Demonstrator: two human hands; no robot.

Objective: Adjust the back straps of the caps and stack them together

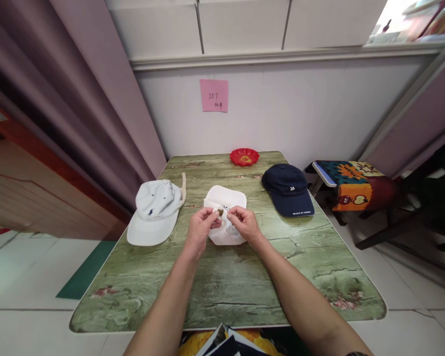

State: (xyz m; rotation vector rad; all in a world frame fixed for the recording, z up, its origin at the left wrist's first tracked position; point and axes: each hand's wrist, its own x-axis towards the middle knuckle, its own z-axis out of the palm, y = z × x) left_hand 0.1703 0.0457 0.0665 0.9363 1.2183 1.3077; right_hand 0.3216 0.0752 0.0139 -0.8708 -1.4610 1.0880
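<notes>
A white cap [234, 236] lies at the middle of the table, its rounded brim end pointing away from me. My left hand [203, 226] pinches the cap's strap, close to a small brownish, metal-looking buckle [220, 212]. From the other side my right hand [245, 223] pinches the strap with thumb and forefinger. Both hands partly cover the cap, so how the strap runs through the buckle cannot be made out. To the left sits a second white cap [157, 202] with a small dark logo and a loose beige strap. A navy cap [287, 185] with white lettering rests to the right.
A red scalloped dish [244, 157] stands at the far edge of the green wood-patterned table [244, 291]. Behind it, a pink note [214, 96] is stuck to the wall. A cloth-covered stool [356, 185] is beyond the right edge; a purple curtain [107, 99] hangs at left.
</notes>
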